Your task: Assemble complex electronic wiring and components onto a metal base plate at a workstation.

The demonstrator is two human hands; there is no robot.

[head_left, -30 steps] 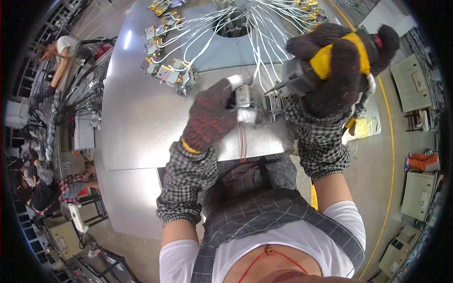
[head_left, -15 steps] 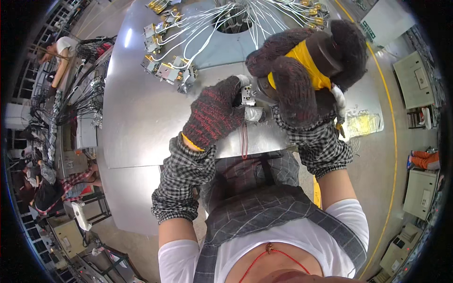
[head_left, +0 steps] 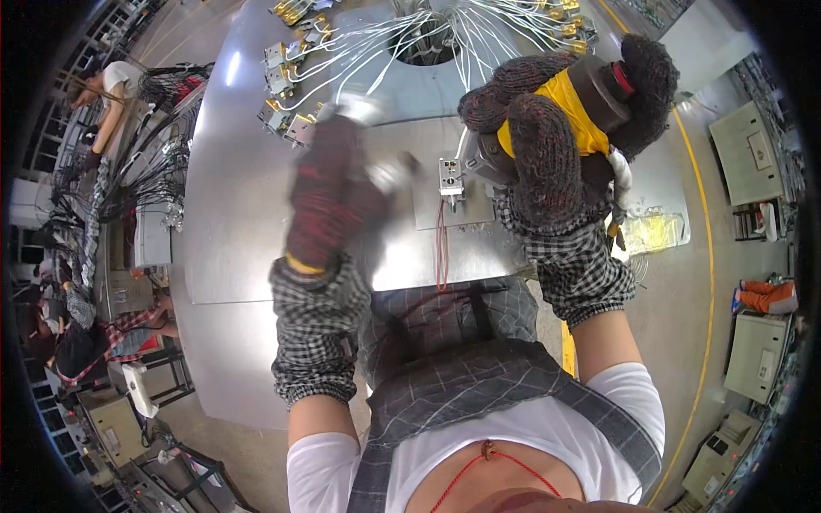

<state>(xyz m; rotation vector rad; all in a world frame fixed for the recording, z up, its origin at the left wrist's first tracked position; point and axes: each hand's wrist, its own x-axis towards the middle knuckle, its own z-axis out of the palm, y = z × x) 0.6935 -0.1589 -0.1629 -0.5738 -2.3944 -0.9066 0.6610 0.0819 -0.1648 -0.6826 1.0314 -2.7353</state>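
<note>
My right hand [head_left: 547, 154], in a dark knitted glove, grips a dark power tool [head_left: 594, 90] wrapped in yellow tape. The tool's front end points left, beside a small silver metal block [head_left: 451, 178] on the table. A thin red cord [head_left: 442, 248] runs from below the block toward the near edge. My left hand [head_left: 333, 188], in a dark red-flecked glove with pale-wrapped fingertips, is smeared by motion. It is nearest to the gold-and-silver connectors [head_left: 299, 128] at the left; whether it holds anything cannot be seen.
Several white cables [head_left: 389, 43] fan from a round hole [head_left: 425, 50] in the metal table [head_left: 231, 214] to connectors on both sides. A yellowish clear packet [head_left: 654, 229] lies at the right. Another person [head_left: 111, 94] works at the far left beside bundled dark cables [head_left: 162, 162].
My left hand has left the silver block and moved left and away from me, toward the connectors. The power tool in my right hand has shifted slightly right.
</note>
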